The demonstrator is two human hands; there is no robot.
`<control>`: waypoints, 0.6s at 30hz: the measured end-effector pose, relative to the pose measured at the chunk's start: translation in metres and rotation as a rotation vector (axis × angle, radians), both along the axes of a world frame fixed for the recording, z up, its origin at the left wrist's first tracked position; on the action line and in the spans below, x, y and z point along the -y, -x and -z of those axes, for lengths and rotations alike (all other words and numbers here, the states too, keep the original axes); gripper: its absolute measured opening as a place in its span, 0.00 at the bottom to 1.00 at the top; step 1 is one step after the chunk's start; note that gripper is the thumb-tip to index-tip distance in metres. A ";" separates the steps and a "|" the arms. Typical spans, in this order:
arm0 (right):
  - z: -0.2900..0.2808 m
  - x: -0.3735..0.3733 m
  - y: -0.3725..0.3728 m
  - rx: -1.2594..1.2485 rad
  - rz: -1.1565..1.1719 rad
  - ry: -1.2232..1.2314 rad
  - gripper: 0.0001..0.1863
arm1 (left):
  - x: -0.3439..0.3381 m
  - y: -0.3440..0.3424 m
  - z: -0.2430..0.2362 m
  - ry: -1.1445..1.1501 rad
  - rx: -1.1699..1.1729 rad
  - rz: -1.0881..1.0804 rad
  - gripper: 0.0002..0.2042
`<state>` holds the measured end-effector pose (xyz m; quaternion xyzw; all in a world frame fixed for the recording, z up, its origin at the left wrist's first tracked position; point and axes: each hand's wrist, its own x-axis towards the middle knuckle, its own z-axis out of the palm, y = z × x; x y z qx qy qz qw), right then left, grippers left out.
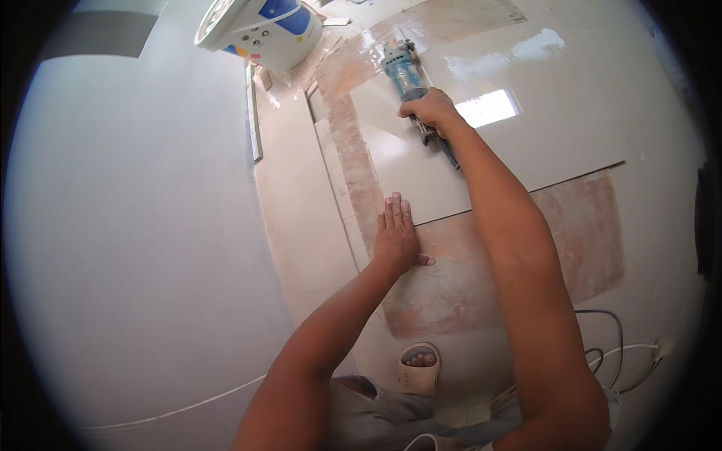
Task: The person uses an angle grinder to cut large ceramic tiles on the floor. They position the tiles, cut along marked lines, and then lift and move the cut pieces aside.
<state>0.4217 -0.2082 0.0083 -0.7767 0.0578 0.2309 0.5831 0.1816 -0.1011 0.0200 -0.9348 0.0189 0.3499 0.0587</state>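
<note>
My right hand (436, 111) is stretched far forward and wrapped round the rear body of a teal angle grinder (404, 71). The grinder lies along the far left part of a large glossy pale tile (436, 180), its head pointing away from me; the disc is hard to make out. Closer in, my left hand (397, 234) rests palm down by the tile's near left corner, fingers straight and thumb out to the side. A rough reddish-grey patch of floor (444, 301) shows beneath and beside that hand.
A white bucket (289, 41) stands at the far left, with a thin strip (254, 124) beside the pale wall. White smears (538, 46) mark the far surface. Cables (620, 338) curl at the lower right. My sandalled foot (418, 372) is at the near edge of the patch.
</note>
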 end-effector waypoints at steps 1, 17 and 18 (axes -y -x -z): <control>0.000 0.000 -0.001 -0.001 0.004 0.010 0.33 | 0.000 0.000 0.000 0.002 -0.001 0.004 0.72; 0.009 -0.003 -0.006 -0.051 0.013 -0.060 0.27 | -0.001 0.002 0.001 0.032 0.029 -0.001 0.71; 0.009 -0.004 -0.006 -0.044 0.006 -0.075 0.27 | -0.001 0.002 0.001 0.031 0.024 -0.002 0.71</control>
